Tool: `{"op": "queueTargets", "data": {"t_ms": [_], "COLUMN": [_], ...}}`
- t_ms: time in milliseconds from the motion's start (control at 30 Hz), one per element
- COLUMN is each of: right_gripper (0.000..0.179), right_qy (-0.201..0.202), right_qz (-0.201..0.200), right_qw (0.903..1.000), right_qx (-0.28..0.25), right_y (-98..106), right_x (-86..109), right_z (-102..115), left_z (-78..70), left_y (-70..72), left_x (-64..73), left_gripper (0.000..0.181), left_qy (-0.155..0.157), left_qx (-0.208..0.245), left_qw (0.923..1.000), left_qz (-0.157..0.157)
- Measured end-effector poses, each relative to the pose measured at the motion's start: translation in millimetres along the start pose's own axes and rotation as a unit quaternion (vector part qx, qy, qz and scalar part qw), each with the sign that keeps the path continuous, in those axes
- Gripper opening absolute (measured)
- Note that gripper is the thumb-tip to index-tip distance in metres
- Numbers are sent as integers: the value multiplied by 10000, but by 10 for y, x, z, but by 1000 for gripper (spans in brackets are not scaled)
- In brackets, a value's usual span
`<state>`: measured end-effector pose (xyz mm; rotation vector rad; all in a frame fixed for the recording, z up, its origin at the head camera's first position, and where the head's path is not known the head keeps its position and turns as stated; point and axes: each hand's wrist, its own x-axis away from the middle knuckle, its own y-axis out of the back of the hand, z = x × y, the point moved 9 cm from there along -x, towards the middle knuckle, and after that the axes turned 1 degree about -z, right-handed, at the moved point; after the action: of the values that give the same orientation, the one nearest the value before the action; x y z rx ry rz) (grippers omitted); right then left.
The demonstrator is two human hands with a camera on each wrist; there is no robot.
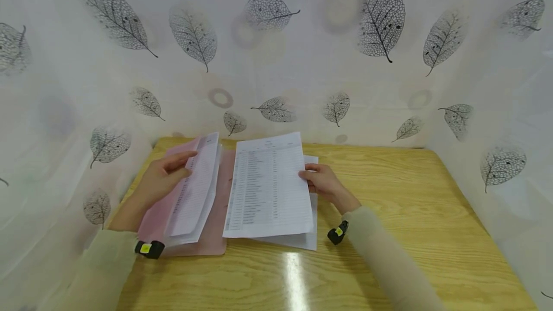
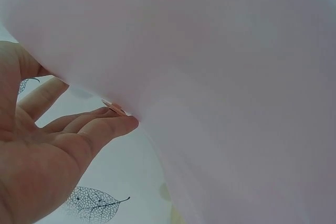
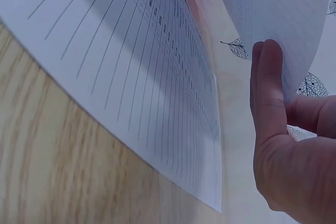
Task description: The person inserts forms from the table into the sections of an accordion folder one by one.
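A pink folder (image 1: pixel 219 227) lies spread on the table, its left side raised together with clear sleeves and printed sheets (image 1: pixel 194 196). My left hand (image 1: pixel 162 176) holds that raised side by its outer edge. In the left wrist view the pink cover (image 2: pixel 220 103) fills most of the picture, the fingertips (image 2: pixel 128 123) against its edge and the thumb partly hidden. My right hand (image 1: pixel 326 184) pinches the right edge of a printed table sheet (image 1: pixel 268 186), lifted above the folder's right side. Beneath it, another printed sheet (image 3: pixel 157 103) lies over the wood, partly covered in the head view.
The wooden table (image 1: pixel 410 234) extends to the right of the papers and toward the front. A pale curtain (image 1: pixel 294 76) printed with dark leaves encloses the back and both sides. A black band with a yellow mark (image 1: pixel 146 248) is worn on each wrist.
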<state>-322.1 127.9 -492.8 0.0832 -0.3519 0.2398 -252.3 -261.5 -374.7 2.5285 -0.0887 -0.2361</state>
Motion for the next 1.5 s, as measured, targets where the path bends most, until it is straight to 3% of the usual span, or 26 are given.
{"op": "queueTargets", "data": {"t_ms": [833, 1300, 1500], "right_gripper": [41, 42, 37], "right_qy": [127, 204, 203], "right_qz": [14, -64, -28], "right_qw": [9999, 9997, 9996], "right_qx": [-108, -133, -204], "right_y": [-308, -511, -606], "right_x": [-66, -65, -63], "right_z": [85, 130, 118], "left_z": [-16, -30, 4], "left_y": [-23, -21, -31], "left_x": [28, 7, 8], "left_gripper": [47, 47, 47], "left_qy": [168, 16, 125], "left_qx": [25, 56, 36], "left_qw": [9998, 10000, 9999], "left_qz": [41, 10, 49]}}
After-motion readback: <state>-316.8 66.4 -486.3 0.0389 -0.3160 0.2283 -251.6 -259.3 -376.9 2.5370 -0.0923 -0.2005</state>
